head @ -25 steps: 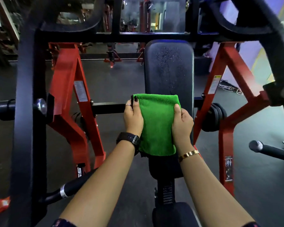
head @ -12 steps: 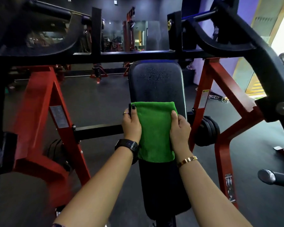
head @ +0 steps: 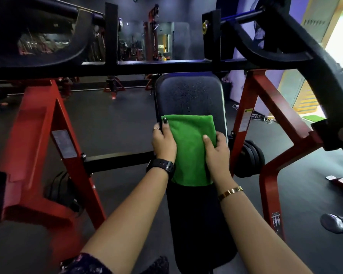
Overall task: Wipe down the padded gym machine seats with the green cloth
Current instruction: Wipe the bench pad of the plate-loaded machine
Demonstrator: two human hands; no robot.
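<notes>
A folded green cloth (head: 188, 151) lies flat against the middle of the black padded back pad (head: 188, 93) of a red and black gym machine. My left hand (head: 163, 143) holds the cloth's left edge, thumb on the cloth and fingers curled round the pad's side. Along the right edge my right hand (head: 216, 149) grips the cloth, its thumb on top. Small wet droplets dot the pad above the cloth. The pad's lower part (head: 196, 224) runs down between my forearms.
Red frame legs (head: 67, 147) (head: 265, 119) stand on both sides of the pad. A black crossbar (head: 166, 66) and curved black arms (head: 285, 48) hang overhead. Black weight plates (head: 249, 159) sit to the right, and a handle end (head: 333, 223) juts in at the lower right.
Both hands have slid the cloth a little up the pad, closer to its top edge. My view has lifted, showing more of the room behind.
</notes>
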